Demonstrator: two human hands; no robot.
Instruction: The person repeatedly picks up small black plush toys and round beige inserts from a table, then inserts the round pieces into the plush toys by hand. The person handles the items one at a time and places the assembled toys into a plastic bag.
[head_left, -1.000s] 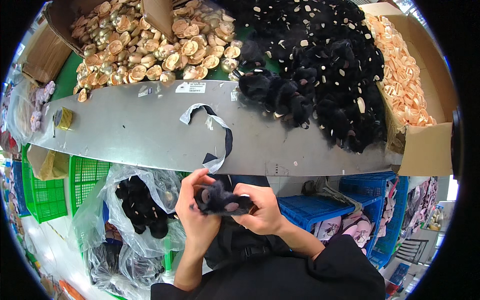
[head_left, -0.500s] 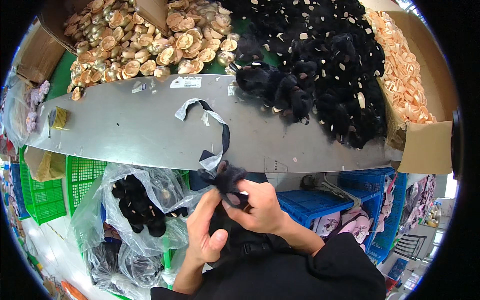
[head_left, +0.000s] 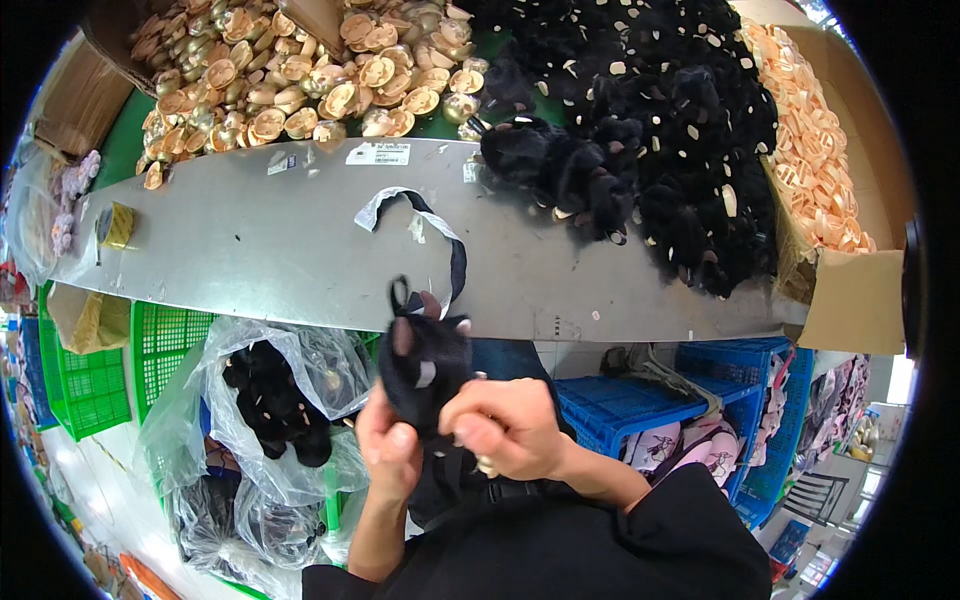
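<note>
A small black plush toy [head_left: 432, 350] with pinkish-brown inner ears, a black loop on top and a small white tag is held up at the table's near edge. My left hand [head_left: 388, 450] is closed on its lower left side, thumb in front. Against the toy's lower right, my right hand [head_left: 515, 430] is curled closed. A small pale bit shows beneath its fingers, too little to name. Beyond the toy, a curled black-and-white strip [head_left: 457, 260] lies on the grey metal tabletop [head_left: 300, 240].
Gold half-shells [head_left: 270, 120] are heaped at the far left. Black plush pieces [head_left: 690, 150] pile up at the far right, beside a cardboard box [head_left: 850, 285] of peach plastic parts [head_left: 810, 130]. A tape roll [head_left: 117, 226] stands left. Below are a plastic bag [head_left: 220, 410] and blue crates [head_left: 610, 405].
The plush toy has turned, so its ears and loop now point away from me and its white tag shows. My right hand has curled and moved slightly lower.
</note>
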